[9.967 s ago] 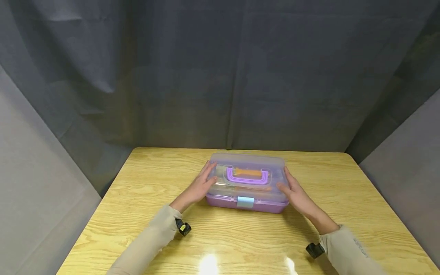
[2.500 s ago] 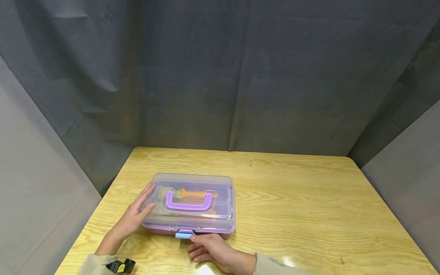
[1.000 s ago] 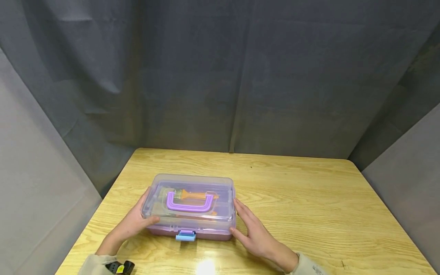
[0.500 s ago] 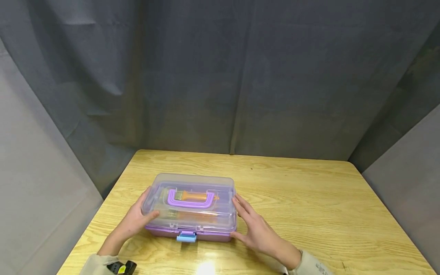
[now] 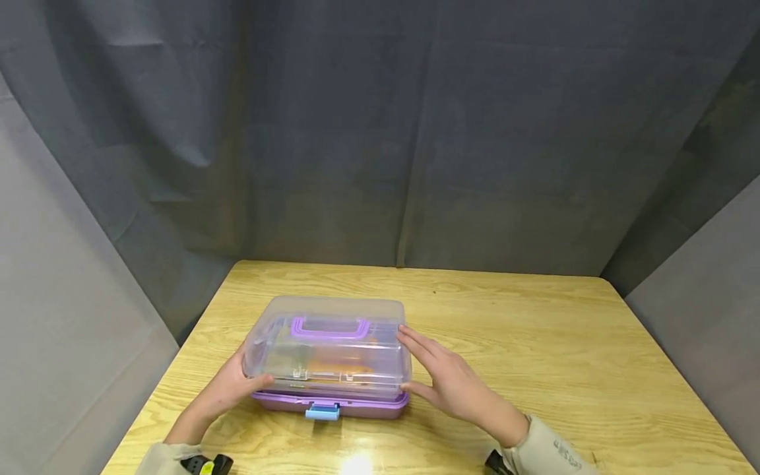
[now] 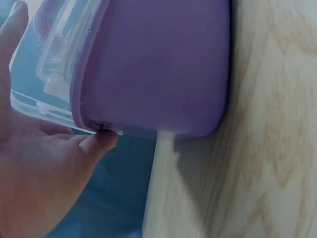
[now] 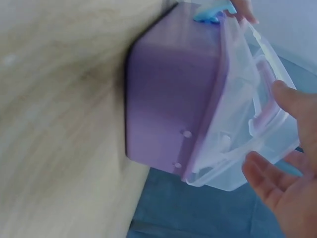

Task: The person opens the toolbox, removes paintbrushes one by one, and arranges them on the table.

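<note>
A plastic storage box with a purple base (image 5: 368,410) stands left of centre on the table. Its clear lid (image 5: 279,361) is raised at the front, leaning back above the rim. My left hand (image 5: 222,388) holds the lid's left end, thumb by the front corner; in the left wrist view its fingers reach the rear corner. At the opposite end, my right hand (image 5: 456,388) holds the lid between thumb and fingers. The blue latch (image 5: 322,413) hangs unfastened on the base's front. A purple handle (image 5: 330,334) tops the lid. Orange items show blurred through it.
The wooden table (image 5: 534,343) extends to the right of the box. A dark curtain (image 5: 415,132) hangs behind its far edge, and grey panels (image 5: 53,297) flank both sides. Black wrist cameras (image 5: 208,464) sit at the sleeves.
Earlier the box moved left and nearer, and the right hand worked the latch, which dropped down. Within the last second both hands have lifted the lid's front edge, tilting the handle backward.
</note>
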A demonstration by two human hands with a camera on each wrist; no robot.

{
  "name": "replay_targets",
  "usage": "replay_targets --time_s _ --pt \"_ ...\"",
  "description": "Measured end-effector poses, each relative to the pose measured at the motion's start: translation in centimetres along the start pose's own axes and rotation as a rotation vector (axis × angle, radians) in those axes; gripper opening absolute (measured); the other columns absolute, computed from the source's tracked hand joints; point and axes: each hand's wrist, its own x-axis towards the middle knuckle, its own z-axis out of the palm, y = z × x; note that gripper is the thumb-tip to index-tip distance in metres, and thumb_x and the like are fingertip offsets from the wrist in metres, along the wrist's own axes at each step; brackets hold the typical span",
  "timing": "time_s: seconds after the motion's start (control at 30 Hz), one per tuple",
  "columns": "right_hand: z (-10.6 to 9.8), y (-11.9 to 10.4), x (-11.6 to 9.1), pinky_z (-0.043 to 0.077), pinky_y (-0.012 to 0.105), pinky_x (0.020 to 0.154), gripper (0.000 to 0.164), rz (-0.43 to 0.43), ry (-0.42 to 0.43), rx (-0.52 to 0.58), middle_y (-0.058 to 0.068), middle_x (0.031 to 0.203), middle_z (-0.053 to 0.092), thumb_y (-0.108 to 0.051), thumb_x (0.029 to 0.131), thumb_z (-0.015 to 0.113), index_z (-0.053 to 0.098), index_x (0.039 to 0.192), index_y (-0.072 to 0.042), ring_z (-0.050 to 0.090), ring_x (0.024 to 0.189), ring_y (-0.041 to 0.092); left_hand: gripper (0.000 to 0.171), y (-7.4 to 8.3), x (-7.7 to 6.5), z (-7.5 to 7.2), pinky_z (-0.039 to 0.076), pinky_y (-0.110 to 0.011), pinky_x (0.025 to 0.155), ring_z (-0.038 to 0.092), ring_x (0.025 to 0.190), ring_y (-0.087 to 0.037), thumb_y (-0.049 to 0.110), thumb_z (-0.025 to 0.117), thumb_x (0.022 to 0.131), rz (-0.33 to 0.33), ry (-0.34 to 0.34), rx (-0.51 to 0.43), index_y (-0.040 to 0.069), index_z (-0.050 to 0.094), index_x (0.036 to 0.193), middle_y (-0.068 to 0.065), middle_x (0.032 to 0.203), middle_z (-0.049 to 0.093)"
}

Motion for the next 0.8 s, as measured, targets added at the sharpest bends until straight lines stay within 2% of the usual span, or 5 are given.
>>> replay_targets --time_s 0.13,0.23,0.37,0.53,0.8 --pt "-1.1 0.2 1.0 0.052 0.034 0.085 0.079 0.055 -0.030 0.048 0.014 0.148 0.036 -0.031 0.082 0.074 0.035 0.145 -0.002 0.060 0.106 0.021 0.091 -0.3 0.0 0.3 0.035 -0.023 0.098 0.041 0.125 -0.038 0.021 0.074 0.083 -0.047 -0.051 0.035 0.003 0.015 0.150 -0.027 0.139 0.040" --pt "-1.8 0.4 1.8 0.054 0.030 0.078 0.080 0.110 -0.043 0.092 0.012 0.148 0.037 -0.032 0.082 0.074 0.034 0.146 -0.004 0.061 0.099 0.016 0.092 -0.4 0.1 0.6 0.036 -0.034 0.100 0.044 0.123 -0.036 0.022 0.074 0.084 -0.082 -0.084 0.095 0.002 0.013 0.150 -0.027 0.138 0.041" --pt "-2.4 0.8 3.0 0.053 0.026 0.069 0.080 0.171 -0.040 0.146 0.011 0.148 0.037 -0.028 0.083 0.074 0.032 0.147 -0.006 0.060 0.097 0.014 0.096 -0.5 0.4 0.9 0.033 -0.048 0.102 0.044 0.124 -0.034 0.022 0.075 0.082 -0.070 -0.095 0.091 0.010 0.010 0.152 -0.021 0.142 0.040" --pt "-2.8 1.5 4.3 0.054 0.028 0.069 0.077 0.260 -0.034 0.255 0.011 0.147 0.039 -0.024 0.086 0.071 0.030 0.148 -0.007 0.060 0.096 0.016 0.108 -0.8 0.3 1.0 0.028 -0.051 0.105 0.042 0.127 -0.034 0.028 0.079 0.077 -0.036 -0.073 0.136 0.019 0.003 0.153 -0.018 0.147 0.034" --pt "-3.6 3.1 6.6 0.052 0.029 0.067 0.068 0.439 -0.030 0.352 0.012 0.133 0.053 -0.032 0.093 0.061 0.029 0.149 -0.012 0.061 0.089 0.017 0.096 -0.5 -0.1 1.0 0.026 -0.052 0.107 0.039 0.129 -0.035 0.025 0.077 0.079 -0.095 -0.101 0.101 0.008 0.015 0.151 -0.019 0.145 0.039"
